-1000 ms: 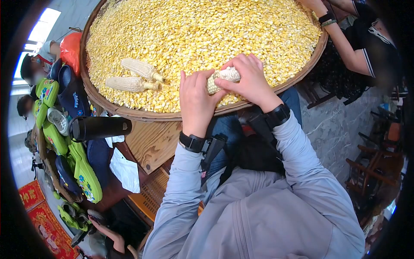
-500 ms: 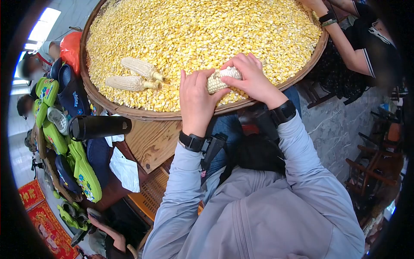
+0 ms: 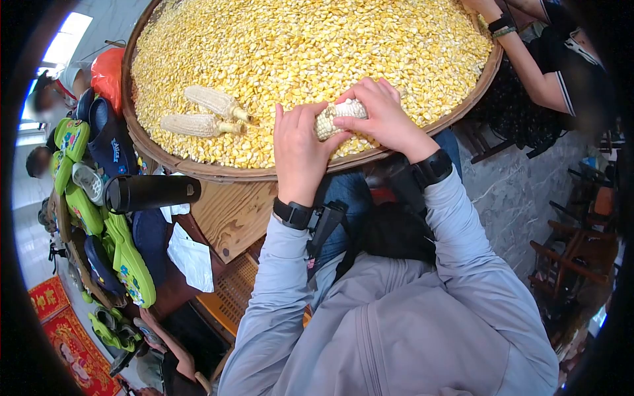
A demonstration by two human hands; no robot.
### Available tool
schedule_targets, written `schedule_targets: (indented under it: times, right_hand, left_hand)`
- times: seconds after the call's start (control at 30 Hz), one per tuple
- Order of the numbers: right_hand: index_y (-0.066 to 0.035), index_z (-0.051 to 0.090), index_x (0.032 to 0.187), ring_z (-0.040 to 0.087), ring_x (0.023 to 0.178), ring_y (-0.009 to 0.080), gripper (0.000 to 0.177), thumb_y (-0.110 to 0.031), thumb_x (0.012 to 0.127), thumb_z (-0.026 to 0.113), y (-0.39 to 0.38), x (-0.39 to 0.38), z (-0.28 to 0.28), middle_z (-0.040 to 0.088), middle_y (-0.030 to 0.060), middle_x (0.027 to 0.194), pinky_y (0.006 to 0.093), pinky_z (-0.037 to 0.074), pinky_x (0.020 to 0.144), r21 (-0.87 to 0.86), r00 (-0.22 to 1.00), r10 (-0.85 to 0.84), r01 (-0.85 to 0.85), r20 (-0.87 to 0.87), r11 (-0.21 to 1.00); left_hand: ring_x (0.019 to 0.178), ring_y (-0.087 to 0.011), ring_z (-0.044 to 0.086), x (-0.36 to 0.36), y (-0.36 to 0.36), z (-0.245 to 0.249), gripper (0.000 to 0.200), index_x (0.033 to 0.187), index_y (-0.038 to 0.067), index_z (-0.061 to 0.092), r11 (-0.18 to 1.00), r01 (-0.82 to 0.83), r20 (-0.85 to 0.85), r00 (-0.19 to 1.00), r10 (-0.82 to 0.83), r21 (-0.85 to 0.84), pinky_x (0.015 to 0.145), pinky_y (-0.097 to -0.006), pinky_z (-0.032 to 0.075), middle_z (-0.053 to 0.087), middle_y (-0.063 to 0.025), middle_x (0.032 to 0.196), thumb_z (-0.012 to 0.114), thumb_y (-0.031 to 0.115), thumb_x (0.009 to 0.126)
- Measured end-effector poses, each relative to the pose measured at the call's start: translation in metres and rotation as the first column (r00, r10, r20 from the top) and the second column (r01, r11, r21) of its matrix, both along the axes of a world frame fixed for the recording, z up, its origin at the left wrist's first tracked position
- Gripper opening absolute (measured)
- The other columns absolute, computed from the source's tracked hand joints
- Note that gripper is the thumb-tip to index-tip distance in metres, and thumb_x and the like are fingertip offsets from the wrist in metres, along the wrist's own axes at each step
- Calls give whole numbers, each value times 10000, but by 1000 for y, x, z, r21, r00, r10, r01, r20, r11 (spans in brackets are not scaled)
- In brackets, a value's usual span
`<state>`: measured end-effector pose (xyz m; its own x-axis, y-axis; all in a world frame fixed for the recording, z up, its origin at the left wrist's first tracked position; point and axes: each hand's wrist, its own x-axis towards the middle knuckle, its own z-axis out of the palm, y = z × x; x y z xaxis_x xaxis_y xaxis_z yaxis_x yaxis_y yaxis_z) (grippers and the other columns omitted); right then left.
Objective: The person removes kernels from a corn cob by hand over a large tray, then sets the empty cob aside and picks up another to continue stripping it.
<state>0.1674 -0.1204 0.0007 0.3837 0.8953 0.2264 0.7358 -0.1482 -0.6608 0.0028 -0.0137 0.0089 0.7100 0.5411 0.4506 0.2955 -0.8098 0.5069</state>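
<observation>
Both my hands grip one corn cob (image 3: pixel 351 109) that still bears pale kernels, held just above the near rim of a round basket tray (image 3: pixel 224 173). My left hand (image 3: pixel 300 148) wraps its left end, thumb along the near side. At the right, my right hand (image 3: pixel 381 115) curls over the cob with its thumb pressed on the kernels. Loose yellow corn kernels (image 3: pixel 297 53) fill the tray. Two bare cobs, an upper one (image 3: pixel 212 101) and a lower one (image 3: pixel 191 125), lie on the kernels left of my hands.
A black cylindrical bottle (image 3: pixel 155 193) lies beside the tray, near green clogs (image 3: pixel 129 264) and a white packet (image 3: pixel 190 256) on the left. A co-worker's arm (image 3: pixel 528 66) reaches to the tray's far right edge. Wooden chairs (image 3: pixel 574 251) stand at right.
My right thumb and fingers have shifted slightly left along the cob. Both hands stay on it. At the lower left, another person's arm has moved a little.
</observation>
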Motion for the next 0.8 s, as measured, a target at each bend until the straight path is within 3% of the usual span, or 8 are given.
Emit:
schedule_targets:
  times: [0.13, 0.2, 0.3, 0.63, 0.8]
  right_hand:
    - [-177, 719, 1142, 570, 1149, 271, 371, -447, 895, 780, -2, 7, -1, 615, 47, 1074, 443, 295, 1133, -25, 997, 21, -23, -69, 999]
    - [-176, 725, 1180, 569, 1168, 269, 374, -428, 907, 771, -5, 6, -1, 629, 49, 1110, 444, 307, 1121, 85, 998, 60, -57, -33, 995]
    - [-182, 729, 1212, 570, 1180, 266, 376, -414, 918, 761, -11, 6, 2, 636, 46, 1140, 437, 322, 1108, 93, 999, 48, -50, 24, 994]
    - [-194, 743, 1212, 570, 1134, 258, 329, -412, 970, 699, -5, 17, -1, 633, 40, 1111, 417, 344, 1076, -5, 993, 67, -68, -97, 998]
    - [-211, 747, 1201, 560, 1148, 265, 399, -484, 910, 748, -8, 8, 4, 633, 32, 1106, 426, 340, 1079, 45, 999, 37, -38, 20, 998]
  left_hand:
    - [1021, -330, 676, -1, 1, 1, 554, 1154, 93, 700, 1000, 14, 1, 1000, -14, 6, 1206, -573, 334, 722, -117, 1036, 933, 318, 705]
    - [1020, -320, 676, -1, 0, 0, 554, 1185, 94, 700, 1000, 12, -8, 1000, -12, 10, 1213, -573, 321, 725, -115, 1051, 916, 333, 734]
    - [1014, -312, 676, -1, 0, -2, 553, 1207, 97, 700, 1000, 7, 4, 1000, -7, 25, 1216, -574, 313, 728, -114, 1064, 900, 349, 757]
    - [1014, -305, 677, 0, 0, 0, 568, 1225, 93, 692, 1000, 1, -36, 999, 0, 17, 1223, -567, 303, 727, -117, 1071, 892, 362, 768]
    - [1020, -306, 678, -1, 0, 0, 549, 1227, 89, 690, 1000, 0, -28, 1000, 0, 15, 1223, -564, 305, 728, -118, 1074, 888, 332, 776]
